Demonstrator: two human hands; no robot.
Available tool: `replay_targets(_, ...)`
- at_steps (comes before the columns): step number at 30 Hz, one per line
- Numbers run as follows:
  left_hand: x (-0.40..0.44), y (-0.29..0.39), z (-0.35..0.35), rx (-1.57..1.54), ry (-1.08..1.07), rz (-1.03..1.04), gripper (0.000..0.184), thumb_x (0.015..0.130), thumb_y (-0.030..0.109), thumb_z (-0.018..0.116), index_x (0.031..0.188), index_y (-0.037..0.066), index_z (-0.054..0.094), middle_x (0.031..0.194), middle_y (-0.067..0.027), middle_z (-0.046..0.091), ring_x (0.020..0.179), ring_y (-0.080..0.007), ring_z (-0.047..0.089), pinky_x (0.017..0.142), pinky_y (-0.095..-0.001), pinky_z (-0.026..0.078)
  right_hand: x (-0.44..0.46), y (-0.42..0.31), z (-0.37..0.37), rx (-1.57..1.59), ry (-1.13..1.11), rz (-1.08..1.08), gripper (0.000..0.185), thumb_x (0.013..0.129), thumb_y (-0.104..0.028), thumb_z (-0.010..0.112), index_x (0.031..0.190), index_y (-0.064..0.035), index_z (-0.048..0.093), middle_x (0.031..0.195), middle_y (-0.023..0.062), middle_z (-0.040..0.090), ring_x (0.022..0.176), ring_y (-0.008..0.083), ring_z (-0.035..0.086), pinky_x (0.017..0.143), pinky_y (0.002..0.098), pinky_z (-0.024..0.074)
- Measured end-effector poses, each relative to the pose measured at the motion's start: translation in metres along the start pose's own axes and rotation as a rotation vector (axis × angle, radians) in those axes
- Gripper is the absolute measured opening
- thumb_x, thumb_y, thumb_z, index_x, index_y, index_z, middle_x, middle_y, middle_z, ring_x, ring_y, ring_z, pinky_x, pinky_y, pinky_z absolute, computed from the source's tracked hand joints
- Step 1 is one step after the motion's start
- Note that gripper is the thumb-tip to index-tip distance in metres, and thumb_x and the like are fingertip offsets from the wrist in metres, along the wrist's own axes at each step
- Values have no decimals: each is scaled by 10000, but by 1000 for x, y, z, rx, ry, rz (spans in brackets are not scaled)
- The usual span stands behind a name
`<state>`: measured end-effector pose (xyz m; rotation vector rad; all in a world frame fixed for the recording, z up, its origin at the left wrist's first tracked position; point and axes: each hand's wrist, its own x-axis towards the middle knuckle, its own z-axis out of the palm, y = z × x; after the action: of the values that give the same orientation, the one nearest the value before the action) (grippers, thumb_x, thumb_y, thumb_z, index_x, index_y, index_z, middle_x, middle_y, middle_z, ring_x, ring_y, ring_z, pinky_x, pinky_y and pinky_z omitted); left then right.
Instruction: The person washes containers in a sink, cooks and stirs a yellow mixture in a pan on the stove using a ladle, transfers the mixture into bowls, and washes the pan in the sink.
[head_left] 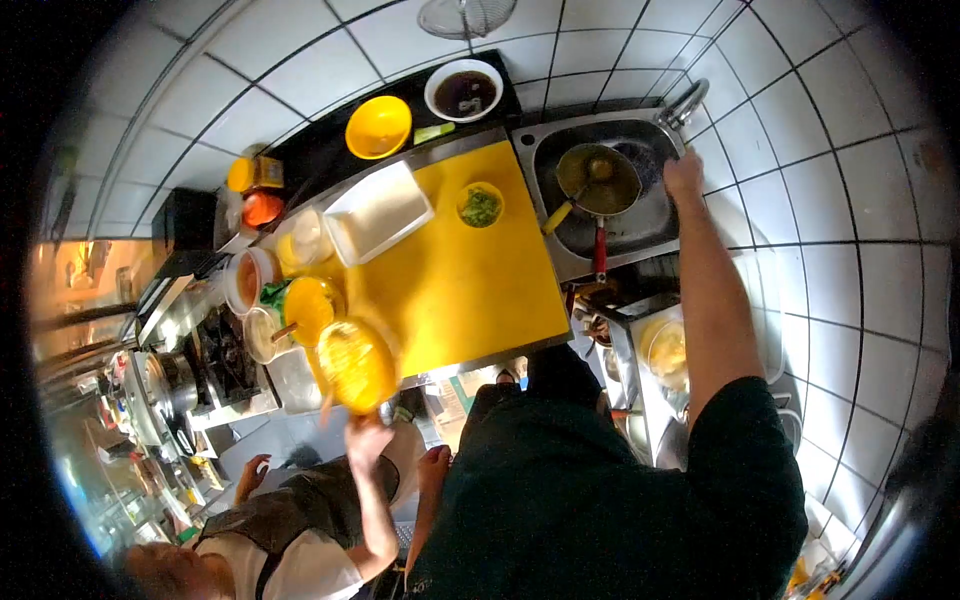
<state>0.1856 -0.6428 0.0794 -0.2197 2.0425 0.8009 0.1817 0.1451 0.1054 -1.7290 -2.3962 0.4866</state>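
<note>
My right hand (685,178) is at the right edge of the metal sink (660,225), just below the faucet (686,104). Its fingers look closed, and what they grip is hidden. Low beside my dark shirt hangs my left hand (433,467), fingers curled, with nothing visible in it. In the sink lies a pan (625,190) with a red handle and a ladle (597,170) in it. A small yellow bowl of chopped greens (480,205) stands on the yellow cutting board (470,290).
At lower left a co-worker's hand (368,442) holds a yellow plate (356,366) near the board's edge. A white tray (378,213), yellow bowl (379,127) and bowl of dark liquid (465,92) stand behind. Several containers line the left side.
</note>
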Motion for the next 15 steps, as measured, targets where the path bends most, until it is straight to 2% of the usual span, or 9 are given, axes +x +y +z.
replay_targets(2, -11, 33, 9, -1, -17, -1, 324, 950, 284, 637, 1096, 2, 705, 911, -67, 702, 767, -164, 654, 683, -314, 525, 52, 16, 10, 103, 33, 99, 488, 829, -218, 624, 1241, 38, 574, 1251, 296, 598, 1182, 466, 562, 1017, 498, 452)
replay_targets(4, -17, 68, 15, 105, -9, -40, 324, 954, 279, 634, 1108, 3, 704, 921, -67, 699, 767, -164, 652, 677, -317, 524, 93, 31, 28, 98, 191, -14, 413, 844, -255, 641, 1136, 33, 593, 1232, 287, 602, 1178, 447, 567, 994, 494, 464)
replay_targets(5, -13, 74, 16, 75, -26, -51, 332, 954, 288, 633, 1100, -1, 708, 874, -57, 690, 748, -159, 643, 672, -320, 523, 105, 32, 28, 82, 190, -20, 410, 830, -190, 638, 1155, 52, 575, 1183, 292, 621, 1147, 458, 582, 965, 499, 483)
replay_targets(6, -24, 130, 19, 281, 7, -28, 314, 946, 275, 634, 1083, 4, 713, 856, -95, 708, 742, -176, 664, 681, -334, 529, 114, 31, 28, 67, 187, -30, 416, 816, -125, 635, 1173, 72, 557, 1135, 296, 640, 1116, 468, 597, 937, 503, 501)
replay_targets(7, -18, 130, 22, 301, 61, 33, 300, 938, 264, 638, 1073, 7, 713, 855, -124, 712, 741, -197, 677, 688, -343, 534, 134, 47, 41, 4, 187, -108, 458, 816, -126, 652, 1228, 40, 540, 1153, 288, 637, 1126, 441, 604, 935, 496, 509)
replay_targets(10, -9, 161, 28, 407, 183, 303, 270, 917, 236, 650, 1061, 17, 714, 868, -178, 712, 741, -246, 698, 702, -363, 544, 144, 44, 34, 6, -8, -157, 465, 799, -118, 679, 1221, 27, 548, 1152, 270, 644, 1133, 427, 607, 932, 494, 514)
replay_targets(11, -7, 175, 31, 451, 211, 407, 262, 910, 228, 654, 1059, 20, 715, 875, -190, 711, 742, -261, 702, 706, -369, 548, 149, 44, 36, -3, -18, -119, 484, 789, -108, 702, 1235, 6, 553, 1168, 258, 642, 1128, 417, 611, 928, 493, 518)
replay_targets(14, 3, 196, 36, 415, 193, 392, 250, 905, 216, 659, 1043, 15, 714, 863, -189, 708, 731, -274, 697, 710, -377, 553, 126, 37, 29, 182, 130, -4, 430, 810, -150, 696, 1201, -13, 581, 1105, 250, 666, 1065, 398, 646, 882, 497, 530)
replay_targets(15, 7, 197, 36, 417, 179, 386, 245, 904, 210, 658, 1041, 14, 713, 863, -192, 707, 730, -274, 697, 709, -376, 554, 126, 45, 45, 104, 182, 147, 369, 830, -192, 673, 1146, -12, 615, 1063, 242, 678, 1020, 386, 664, 857, 495, 534)
